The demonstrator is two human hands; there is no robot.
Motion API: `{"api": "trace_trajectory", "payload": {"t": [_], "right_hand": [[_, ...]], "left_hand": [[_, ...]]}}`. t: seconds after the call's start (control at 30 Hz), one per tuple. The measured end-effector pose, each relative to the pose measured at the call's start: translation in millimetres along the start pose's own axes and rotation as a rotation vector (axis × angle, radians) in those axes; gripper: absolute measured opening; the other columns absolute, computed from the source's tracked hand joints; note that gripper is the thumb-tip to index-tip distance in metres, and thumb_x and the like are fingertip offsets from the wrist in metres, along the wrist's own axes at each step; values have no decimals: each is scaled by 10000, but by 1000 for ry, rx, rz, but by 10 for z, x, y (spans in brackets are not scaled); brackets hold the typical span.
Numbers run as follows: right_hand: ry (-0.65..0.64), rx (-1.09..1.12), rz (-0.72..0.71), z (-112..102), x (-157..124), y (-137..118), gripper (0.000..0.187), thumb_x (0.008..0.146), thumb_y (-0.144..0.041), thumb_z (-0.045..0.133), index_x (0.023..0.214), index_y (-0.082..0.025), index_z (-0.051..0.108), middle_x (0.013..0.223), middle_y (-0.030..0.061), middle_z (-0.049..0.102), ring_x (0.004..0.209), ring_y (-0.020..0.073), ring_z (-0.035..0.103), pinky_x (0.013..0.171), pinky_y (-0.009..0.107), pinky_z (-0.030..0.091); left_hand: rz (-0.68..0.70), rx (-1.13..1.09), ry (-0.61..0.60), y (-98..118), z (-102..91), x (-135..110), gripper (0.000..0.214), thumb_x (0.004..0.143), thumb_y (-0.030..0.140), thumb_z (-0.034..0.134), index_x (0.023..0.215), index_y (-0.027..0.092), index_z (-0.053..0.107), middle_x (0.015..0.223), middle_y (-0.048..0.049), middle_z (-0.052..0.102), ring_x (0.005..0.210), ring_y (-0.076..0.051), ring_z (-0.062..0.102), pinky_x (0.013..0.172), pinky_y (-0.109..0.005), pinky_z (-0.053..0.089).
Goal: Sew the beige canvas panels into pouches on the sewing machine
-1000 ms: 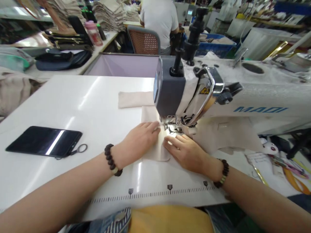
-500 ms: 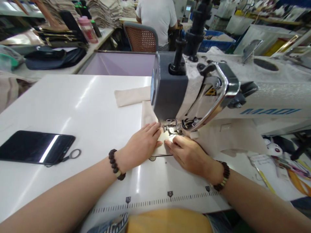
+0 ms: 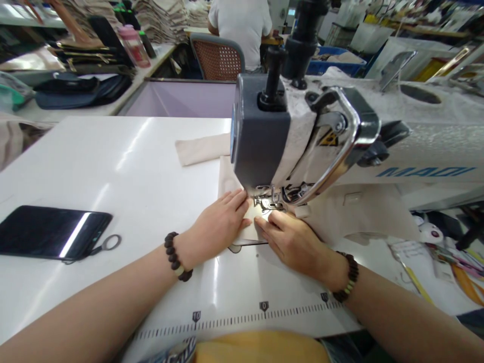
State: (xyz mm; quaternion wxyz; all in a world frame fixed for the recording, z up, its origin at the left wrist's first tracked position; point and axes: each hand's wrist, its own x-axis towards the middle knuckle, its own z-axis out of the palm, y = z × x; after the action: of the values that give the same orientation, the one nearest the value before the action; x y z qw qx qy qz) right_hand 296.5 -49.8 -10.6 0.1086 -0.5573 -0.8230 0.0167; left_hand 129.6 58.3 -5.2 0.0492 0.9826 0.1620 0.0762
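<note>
A sewing machine (image 3: 260,133) stands over a piece of beige fabric (image 3: 227,174), which runs under the lit presser foot (image 3: 271,203). My left hand (image 3: 215,224) lies flat on the fabric just left of the foot, its fingers stretched out. Right in front of the foot, my right hand (image 3: 297,239) has its fingers bent and pressed together at the fabric. Its fingertips partly hide what they grip. To the right, more beige fabric (image 3: 366,209) spreads beneath the machine arm. Behind the machine head lies a separate beige strip (image 3: 202,149).
On the left of the white table (image 3: 94,171) lies a black phone (image 3: 53,232) with a ring strap (image 3: 111,242). Small tools and a yellow-handled item (image 3: 419,285) clutter the right side. Beyond the table are a chair (image 3: 218,56) and a seated person (image 3: 242,30).
The camera view has shifted slightly. Both hands keep almost the same place beside the presser foot, and the fabric shows no clear movement.
</note>
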Motion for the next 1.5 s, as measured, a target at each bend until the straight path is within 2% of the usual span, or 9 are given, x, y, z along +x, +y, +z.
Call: {"api": "trace_trajectory", "payload": {"t": [0.3, 0.47, 0.6, 0.83, 0.97, 1.17, 1.37, 1.5], "right_hand": [[23, -24, -8, 10, 11, 5, 255, 936, -173, 323, 1002, -116, 563, 797, 66, 533, 702, 166, 466, 671, 294, 389], [122, 2, -148, -15, -48, 7, 316, 953, -226, 304, 915, -129, 603, 685, 33, 525, 624, 162, 451, 587, 303, 356], [166, -4, -178, -28, -76, -6, 342, 959, -227, 303, 880, -127, 620, 643, 25, 523, 595, 157, 447, 560, 301, 336], [100, -9, -107, 0, -39, 3, 310, 956, -216, 317, 958, -104, 607, 687, 36, 552, 614, 156, 484, 562, 290, 361], [33, -16, -26, 4, 10, 0, 301, 947, -209, 321, 1028, -93, 587, 744, 58, 577, 633, 156, 513, 573, 281, 390], [15, -64, 66, 11, 67, -22, 322, 938, -208, 359, 1173, -70, 530, 843, 94, 630, 705, 166, 572, 603, 269, 423], [16, -59, 94, 16, 83, -29, 268, 920, -191, 397, 1094, -99, 579, 819, 79, 631, 704, 174, 578, 593, 274, 416], [25, -41, 95, 9, 89, -29, 254, 912, -189, 412, 1078, -101, 583, 801, 69, 626, 690, 170, 573, 590, 271, 411]], "left_hand": [[-18, 12, -23, -15, 2, 15, 142, 901, 210, 462, 905, 105, 557, 1062, -140, 539, 1159, -293, 450, 932, -455, 439], [121, -44, -97, 92, -61, -101, 169, 915, 162, 429, 966, 116, 584, 1045, -97, 573, 1031, -223, 530, 913, -378, 465], [172, -34, -123, 163, -93, -174, 204, 912, 126, 415, 1011, 99, 592, 1044, -96, 600, 1027, -215, 547, 937, -352, 464], [134, -17, -74, 92, -75, -104, 296, 931, 89, 303, 999, 107, 591, 1127, -105, 587, 1109, -192, 514, 999, -329, 421], [109, -59, -67, 48, -57, -40, 265, 945, 127, 332, 927, 100, 595, 1069, -108, 590, 1084, -186, 520, 973, -318, 436], [77, -100, -2, -5, -22, 41, 209, 937, 164, 401, 993, 82, 584, 1049, -101, 594, 1029, -182, 542, 931, -322, 456], [61, -52, 75, -23, -34, 98, 74, 863, 109, 519, 839, 95, 588, 940, -87, 598, 982, -212, 559, 878, -342, 487], [79, -12, 124, -24, -35, 107, 62, 855, 94, 523, 852, 95, 585, 964, -102, 591, 1007, -224, 559, 872, -341, 493]]}}
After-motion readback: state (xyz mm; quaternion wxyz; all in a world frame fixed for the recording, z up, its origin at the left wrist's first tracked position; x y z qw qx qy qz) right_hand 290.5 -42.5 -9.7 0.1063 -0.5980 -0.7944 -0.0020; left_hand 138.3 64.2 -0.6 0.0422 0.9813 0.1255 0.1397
